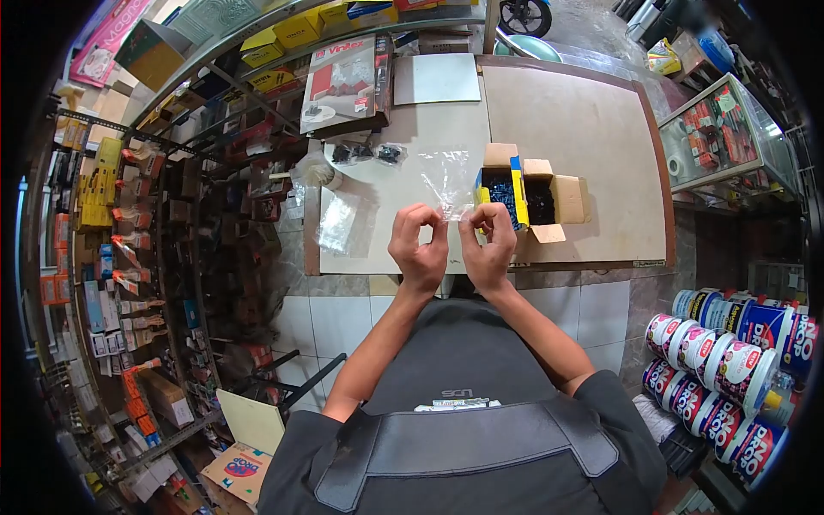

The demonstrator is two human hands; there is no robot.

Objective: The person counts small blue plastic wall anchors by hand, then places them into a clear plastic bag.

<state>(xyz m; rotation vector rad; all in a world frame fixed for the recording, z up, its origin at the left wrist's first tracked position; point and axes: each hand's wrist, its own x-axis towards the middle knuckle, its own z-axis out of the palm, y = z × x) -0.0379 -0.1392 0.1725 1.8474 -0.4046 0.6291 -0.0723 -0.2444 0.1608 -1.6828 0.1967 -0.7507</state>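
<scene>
Between my two hands hangs a clear plastic bag (pixel 444 178), its edge pinched on both sides over the front of the table. My left hand (pixel 420 246) has thumb and fingertips closed on the bag's left part. On the other side my right hand (pixel 488 247) pinches it the same way. Just beyond my right hand stands an open yellow and blue box (pixel 500 194) holding small blue pieces. Against it sits an open brown cardboard box (pixel 558 199) with small dark pieces inside. I cannot make out anything inside the held bag.
Small bags of dark pieces (pixel 390 154) and a stack of clear plastic bags (pixel 345 221) lie on the table's left. A large picture box (pixel 346 84) stands behind them. Shelving (pixel 120 257) lines the left; paint tubs (pixel 717 360) are stacked right, below a glass case (pixel 717 133).
</scene>
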